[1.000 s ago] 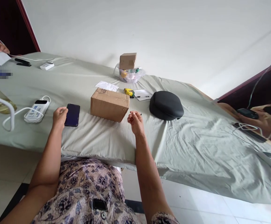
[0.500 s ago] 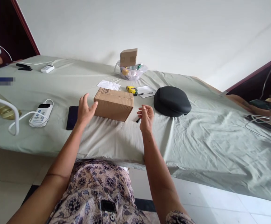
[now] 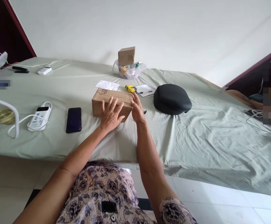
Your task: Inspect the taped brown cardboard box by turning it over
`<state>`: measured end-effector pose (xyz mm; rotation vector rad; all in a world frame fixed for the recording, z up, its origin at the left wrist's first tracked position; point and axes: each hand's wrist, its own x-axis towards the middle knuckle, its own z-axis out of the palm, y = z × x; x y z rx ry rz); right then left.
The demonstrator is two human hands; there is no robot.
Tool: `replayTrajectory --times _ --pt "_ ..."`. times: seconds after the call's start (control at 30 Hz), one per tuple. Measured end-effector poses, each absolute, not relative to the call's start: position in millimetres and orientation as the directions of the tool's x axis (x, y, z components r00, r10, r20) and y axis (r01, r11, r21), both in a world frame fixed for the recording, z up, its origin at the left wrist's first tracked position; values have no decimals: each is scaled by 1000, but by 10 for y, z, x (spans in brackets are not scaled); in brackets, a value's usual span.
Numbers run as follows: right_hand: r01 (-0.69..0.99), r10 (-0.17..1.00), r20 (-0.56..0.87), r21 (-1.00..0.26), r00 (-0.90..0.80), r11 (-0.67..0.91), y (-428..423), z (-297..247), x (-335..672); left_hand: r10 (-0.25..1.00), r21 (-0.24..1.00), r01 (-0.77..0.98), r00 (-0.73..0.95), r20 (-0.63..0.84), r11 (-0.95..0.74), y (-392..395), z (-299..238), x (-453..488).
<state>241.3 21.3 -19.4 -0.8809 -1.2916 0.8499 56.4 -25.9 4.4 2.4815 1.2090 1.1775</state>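
Observation:
A closed brown cardboard box [image 3: 98,107] lies on the cloth-covered table in front of me. My left hand [image 3: 111,115] rests against its near side with the fingers spread, the tips reaching the top edge. At the box's right end, my right hand [image 3: 137,108] touches the corner, its fingers stretched forward and the thumb apart. Neither hand is wrapped round the box. Just right of my right hand, a small black object [image 3: 145,112] is partly hidden. Behind the box lie a yellow tape measure [image 3: 130,89] and a white paper [image 3: 107,85].
A black zip case [image 3: 172,99] sits to the right. Left are a smartphone [image 3: 74,120] and a white power bank [image 3: 39,117] with a cable. Farther back, a clear basket [image 3: 132,73] carries a smaller cardboard box [image 3: 126,56]. A pen [image 3: 146,92] lies on paper. People are at both sides.
My left hand has moved right, from beside the box onto its near side. My right hand has come left and forward onto the right end. The smartphone is now uncovered.

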Motion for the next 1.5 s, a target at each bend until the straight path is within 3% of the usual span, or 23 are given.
replayTrajectory --times 0.13,0.33,0.5,0.8,1.07,1.23,1.37,1.5 --pt "-73 901 410 -903 143 423 100 -186 2390 737 461 615 321 594 -640 -260 10 476" --pt "-61 874 334 -924 353 377 41 -152 2288 760 597 519 174 626 -611 -344 -2 533" --pt "-95 844 281 -928 456 360 11 -150 2274 726 572 500 188 661 -651 -353 -49 530" --pt "-79 957 172 -978 235 196 -101 -178 2281 499 262 607 261 826 -750 -136 -213 255" --pt "31 986 27 -999 162 22 -3 -354 2308 476 275 625 177 861 -730 -118 -325 151" --pt "5 978 -135 -991 160 -137 -52 -272 2310 451 295 603 122 884 -741 -126 -336 152" --pt "-100 961 -20 -995 277 8 -80 -199 2383 492 379 546 71 868 -747 -113 -382 145" --pt "-228 922 86 -956 379 183 -108 -174 2481 648 547 456 91 756 -702 -86 -470 165"
